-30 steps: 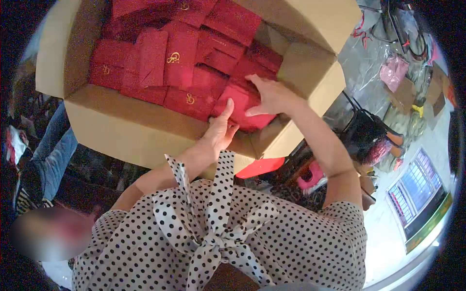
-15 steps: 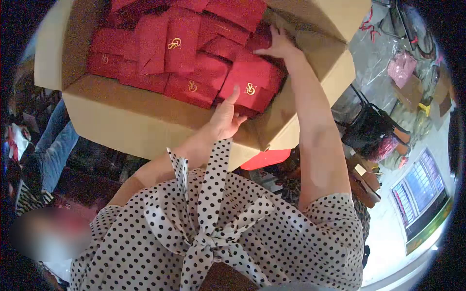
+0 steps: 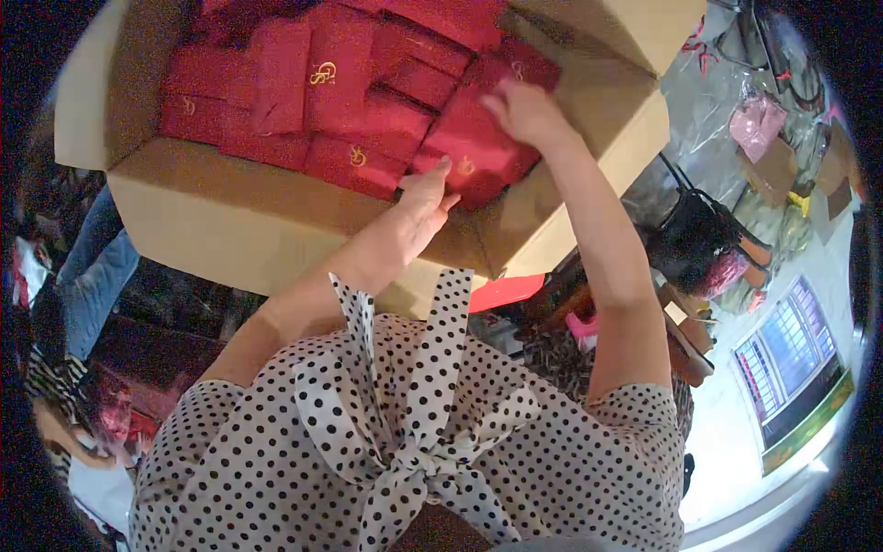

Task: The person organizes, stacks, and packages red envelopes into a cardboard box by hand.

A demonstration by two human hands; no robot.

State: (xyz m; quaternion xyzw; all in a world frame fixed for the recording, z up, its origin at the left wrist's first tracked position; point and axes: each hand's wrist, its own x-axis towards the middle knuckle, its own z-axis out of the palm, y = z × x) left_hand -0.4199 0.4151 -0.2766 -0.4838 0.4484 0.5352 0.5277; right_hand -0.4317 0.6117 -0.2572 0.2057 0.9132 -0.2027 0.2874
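Observation:
A large open cardboard box [image 3: 230, 216] holds several red packets with gold lettering. My left hand [image 3: 426, 198] is inside its near edge, thumb raised and fingers apart, touching the near end of a red packet [image 3: 469, 138] at the right of the pile. Over the right side of that same packet is my right hand [image 3: 526, 110], its fingers bent and partly blurred, so whether it grips anything is unclear. Another red packet [image 3: 354, 166] lies just left of my left hand.
Below the box's near corner is a red object [image 3: 506, 293]. A black bag [image 3: 690, 235] and a pink plastic bag [image 3: 758, 127] lie to the right. At the left are a person's jeans [image 3: 97, 276] and, lower down, a person's arm [image 3: 69, 437].
My right hand has moved from the box's right inner side onto the right-hand packets. A packet there now shows its gold mark near the box wall. My left hand has shifted slightly up.

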